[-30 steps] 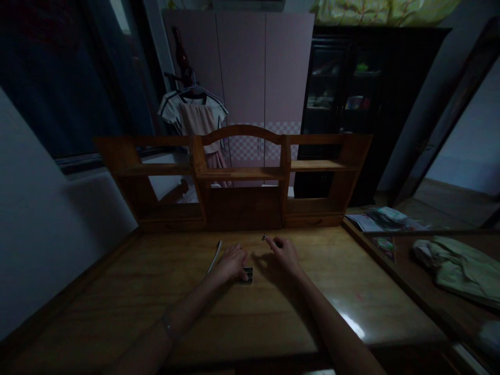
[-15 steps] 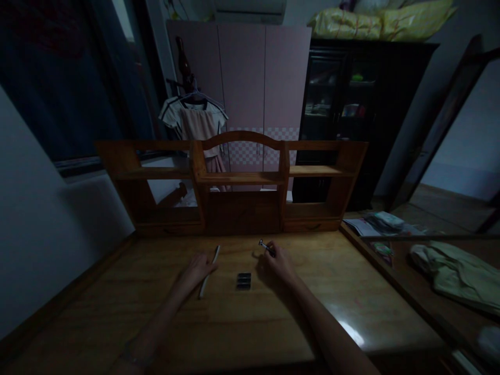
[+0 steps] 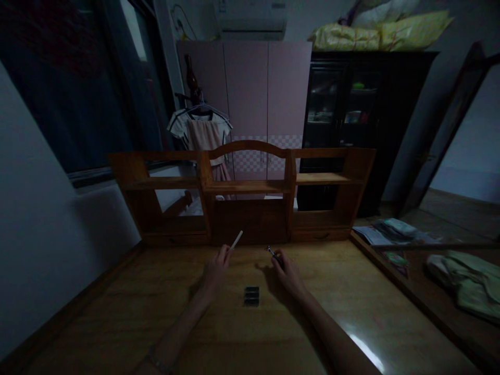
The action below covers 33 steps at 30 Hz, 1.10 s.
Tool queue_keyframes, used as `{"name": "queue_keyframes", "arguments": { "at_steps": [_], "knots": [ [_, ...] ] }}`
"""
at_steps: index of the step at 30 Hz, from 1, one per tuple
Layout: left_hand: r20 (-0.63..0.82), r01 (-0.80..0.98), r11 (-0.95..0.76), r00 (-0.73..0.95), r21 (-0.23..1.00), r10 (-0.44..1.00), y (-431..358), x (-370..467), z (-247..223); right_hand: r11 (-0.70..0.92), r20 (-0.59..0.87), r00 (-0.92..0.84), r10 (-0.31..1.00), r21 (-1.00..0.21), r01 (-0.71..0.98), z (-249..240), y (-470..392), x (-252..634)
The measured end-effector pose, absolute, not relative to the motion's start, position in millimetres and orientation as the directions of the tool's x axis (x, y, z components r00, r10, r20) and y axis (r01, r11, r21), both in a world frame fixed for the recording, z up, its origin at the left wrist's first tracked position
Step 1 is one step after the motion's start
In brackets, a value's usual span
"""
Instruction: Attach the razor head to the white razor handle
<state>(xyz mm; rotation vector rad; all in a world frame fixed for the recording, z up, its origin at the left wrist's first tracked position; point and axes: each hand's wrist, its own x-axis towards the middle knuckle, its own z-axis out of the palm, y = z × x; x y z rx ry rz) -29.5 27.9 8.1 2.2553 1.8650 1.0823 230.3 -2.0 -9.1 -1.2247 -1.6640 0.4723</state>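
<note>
My left hand (image 3: 217, 264) is closed on a slim white stick (image 3: 236, 239), raised above the desk with its free end pointing up and away to the right. Its exact kind is too dim to tell. To the right, my right hand (image 3: 288, 271) grips the dark handle of a razor (image 3: 274, 254), whose small silvery head points to the upper left. The two held things are apart. On the desk between my forearms lies a small dark pack (image 3: 251, 296) with several parallel bars; neither hand touches it.
The wooden desk (image 3: 219, 333) carries a shelf unit (image 3: 250, 186) along its back edge. To the right stand papers (image 3: 375, 234) and a pale green cloth (image 3: 474, 281) on a brown surface. Behind are a pink wardrobe (image 3: 248, 88) and a dark cabinet (image 3: 398, 114).
My left hand has picked the white stick up off the desk and moved it right and forward, towards the razor. My right hand still grips the razor. The view has shifted slightly.
</note>
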Motion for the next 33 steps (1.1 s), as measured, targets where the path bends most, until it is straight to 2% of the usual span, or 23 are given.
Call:
{"name": "queue_keyframes", "arguments": {
  "at_steps": [3,9,19,24,33],
  "knots": [
    [0.609,0.808,-0.42,0.097,0.414,0.787,21,-28,4,0.406,0.46,-0.012,0.888,-0.772,0.49,-6,-1,230],
    [0.652,0.717,-0.53,0.14,0.452,0.745,11,-22,5,0.404,0.445,-0.047,0.894,-0.756,0.515,-1,-2,229],
    [0.542,0.606,-0.592,0.293,0.532,0.787,8,-17,3,0.42,0.471,-0.043,0.881,-0.738,0.528,-3,3,229],
    [0.508,0.627,-0.574,0.31,0.527,0.804,3,-15,7,0.441,0.483,-0.067,0.873,-0.724,0.53,0,-2,227],
    [0.501,0.553,-0.59,0.323,0.588,0.803,-2,-13,15,0.429,0.469,-0.077,0.88,-0.713,0.555,-3,-3,226]
  ]
}}
